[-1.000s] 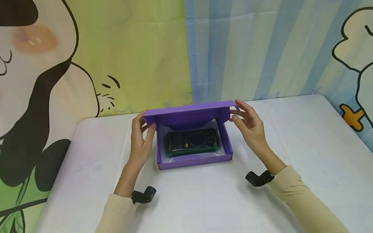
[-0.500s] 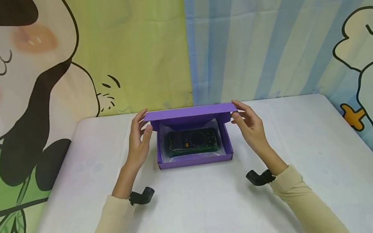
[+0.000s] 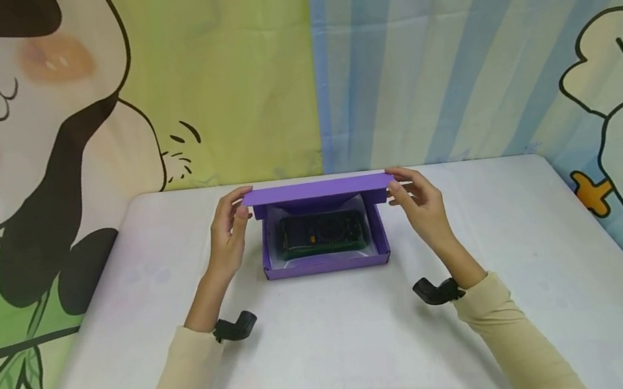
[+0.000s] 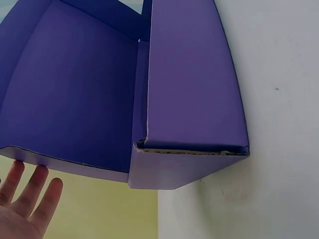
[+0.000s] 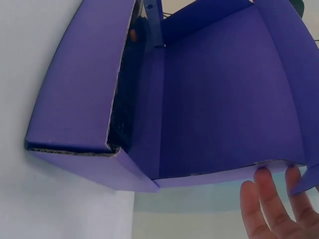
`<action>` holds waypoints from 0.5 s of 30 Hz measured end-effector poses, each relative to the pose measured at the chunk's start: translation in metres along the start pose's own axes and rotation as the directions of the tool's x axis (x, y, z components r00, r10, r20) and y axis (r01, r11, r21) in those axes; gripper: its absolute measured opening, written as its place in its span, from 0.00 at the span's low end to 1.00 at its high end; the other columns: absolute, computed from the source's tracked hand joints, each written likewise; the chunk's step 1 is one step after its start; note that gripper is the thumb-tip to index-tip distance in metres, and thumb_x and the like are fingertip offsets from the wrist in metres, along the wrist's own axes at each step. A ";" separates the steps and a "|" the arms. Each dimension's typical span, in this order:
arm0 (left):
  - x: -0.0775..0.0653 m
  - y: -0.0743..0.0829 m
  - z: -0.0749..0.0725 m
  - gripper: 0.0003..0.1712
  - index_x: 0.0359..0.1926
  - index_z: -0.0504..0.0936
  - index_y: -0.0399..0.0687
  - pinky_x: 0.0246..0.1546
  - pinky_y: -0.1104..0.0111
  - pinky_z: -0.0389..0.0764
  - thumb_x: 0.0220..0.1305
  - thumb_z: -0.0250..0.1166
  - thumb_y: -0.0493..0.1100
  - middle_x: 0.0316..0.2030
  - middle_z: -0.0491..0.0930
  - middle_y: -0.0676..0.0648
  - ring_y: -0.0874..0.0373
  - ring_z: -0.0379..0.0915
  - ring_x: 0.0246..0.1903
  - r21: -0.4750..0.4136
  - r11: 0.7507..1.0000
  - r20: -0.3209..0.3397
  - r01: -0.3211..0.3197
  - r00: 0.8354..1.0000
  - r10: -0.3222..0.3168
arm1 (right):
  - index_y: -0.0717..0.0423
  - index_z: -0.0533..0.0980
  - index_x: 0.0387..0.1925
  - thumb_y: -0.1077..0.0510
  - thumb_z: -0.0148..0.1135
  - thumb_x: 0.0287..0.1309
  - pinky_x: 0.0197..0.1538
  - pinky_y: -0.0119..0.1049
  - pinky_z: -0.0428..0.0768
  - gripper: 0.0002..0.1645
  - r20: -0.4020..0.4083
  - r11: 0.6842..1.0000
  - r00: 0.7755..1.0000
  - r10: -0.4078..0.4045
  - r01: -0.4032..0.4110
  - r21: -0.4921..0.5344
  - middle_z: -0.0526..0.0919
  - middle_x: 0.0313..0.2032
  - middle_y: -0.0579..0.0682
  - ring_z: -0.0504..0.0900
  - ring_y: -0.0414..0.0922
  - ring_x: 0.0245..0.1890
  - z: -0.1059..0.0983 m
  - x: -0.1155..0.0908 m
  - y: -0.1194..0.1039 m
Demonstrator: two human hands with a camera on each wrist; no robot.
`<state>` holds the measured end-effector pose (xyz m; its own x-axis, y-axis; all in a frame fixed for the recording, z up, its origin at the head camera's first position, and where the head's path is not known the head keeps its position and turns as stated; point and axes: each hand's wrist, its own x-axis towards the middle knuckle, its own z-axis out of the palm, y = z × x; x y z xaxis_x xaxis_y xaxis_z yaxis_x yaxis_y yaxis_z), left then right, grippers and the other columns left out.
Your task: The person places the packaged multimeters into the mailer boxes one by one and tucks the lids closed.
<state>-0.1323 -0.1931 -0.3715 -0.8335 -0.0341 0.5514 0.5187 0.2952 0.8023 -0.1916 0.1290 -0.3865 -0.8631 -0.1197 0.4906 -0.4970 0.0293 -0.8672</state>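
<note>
A purple cardboard box (image 3: 327,266) sits on the table with its hinged lid (image 3: 317,189) raised partway. Inside lies a dark multimeter (image 3: 323,233) with a green edge, in what looks like clear plastic wrapping. My left hand (image 3: 228,235) holds the lid's left end between thumb and fingers. At the right end, my right hand (image 3: 423,206) grips the lid's corner the same way. Both wrist views show fingertips against the side flaps of the lid (image 4: 79,89), the thumbs out of sight there. The right wrist view gives only a dark sliver of the multimeter (image 5: 128,94).
The table (image 3: 346,355) has a white cover, and its far edge runs close behind the box. A printed curtain (image 3: 241,81) with cartoon animals hangs behind. A black wrist camera (image 3: 236,326) sits on the left wrist, another black camera (image 3: 437,290) on the right.
Both hands have brought the lid a little lower and forward, and the multimeter is now more in shade. The box itself has stayed in place.
</note>
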 end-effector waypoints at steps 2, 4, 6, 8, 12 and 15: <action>0.000 0.001 0.000 0.26 0.59 0.70 0.25 0.49 0.69 0.76 0.77 0.49 0.47 0.53 0.71 0.27 0.37 0.74 0.47 0.017 1.000 -0.017 0.002 1.000 -0.001 | 0.70 0.75 0.55 0.67 0.54 0.66 0.38 0.28 0.83 0.18 0.004 1.000 1.000 0.010 -0.010 -0.001 0.80 0.42 0.42 0.82 0.38 0.34 -0.001 0.000 0.000; -0.002 0.003 0.000 0.25 0.57 0.72 0.26 0.48 0.74 0.75 0.76 0.50 0.46 0.52 0.73 0.28 0.48 0.76 0.47 0.036 0.999 -0.036 0.001 0.999 0.000 | 0.70 0.75 0.54 0.67 0.54 0.67 0.38 0.28 0.83 0.17 0.008 1.000 1.000 0.022 -0.022 -0.007 0.81 0.40 0.41 0.82 0.39 0.34 -0.002 -0.001 -0.001; -0.003 0.004 0.000 0.25 0.55 0.75 0.26 0.47 0.78 0.73 0.75 0.51 0.47 0.50 0.74 0.29 0.61 0.74 0.47 0.056 0.998 -0.054 0.001 0.999 0.002 | 0.70 0.76 0.53 0.67 0.55 0.66 0.40 0.27 0.82 0.16 -0.001 0.999 0.999 0.033 -0.033 -0.035 0.82 0.39 0.38 0.82 0.37 0.35 -0.003 -0.003 -0.002; -0.004 0.005 -0.001 0.23 0.53 0.76 0.27 0.46 0.79 0.72 0.75 0.52 0.46 0.48 0.75 0.29 0.71 0.71 0.48 0.070 0.998 -0.065 0.002 0.998 0.002 | 0.70 0.77 0.52 0.68 0.56 0.66 0.43 0.25 0.80 0.15 -0.010 0.997 0.999 0.042 -0.042 -0.068 0.82 0.38 0.35 0.81 0.35 0.37 -0.004 -0.004 -0.004; -0.007 0.008 -0.002 0.16 0.51 0.79 0.27 0.46 0.77 0.71 0.71 0.54 0.37 0.45 0.77 0.30 0.74 0.69 0.46 0.092 0.996 -0.081 0.013 0.997 -0.005 | 0.70 0.78 0.51 0.69 0.57 0.64 0.45 0.23 0.78 0.15 -0.018 0.993 0.998 0.056 -0.057 -0.106 0.82 0.38 0.31 0.80 0.32 0.38 -0.005 -0.006 -0.009; -0.009 0.009 -0.001 0.15 0.50 0.80 0.27 0.45 0.77 0.71 0.68 0.54 0.32 0.40 0.79 0.31 0.74 0.70 0.43 0.105 0.994 -0.091 0.018 0.996 -0.008 | 0.74 0.76 0.51 0.71 0.56 0.64 0.44 0.22 0.77 0.15 -0.003 0.993 0.998 0.061 -0.061 -0.104 0.81 0.37 0.30 0.79 0.31 0.37 -0.003 -0.008 -0.021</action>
<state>-0.1203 -0.1916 -0.3690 -0.8169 -0.1231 0.5634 0.4812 0.3929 0.7836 -0.1742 0.1326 -0.3718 -0.8920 -0.1150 0.4373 -0.4503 0.1400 -0.8818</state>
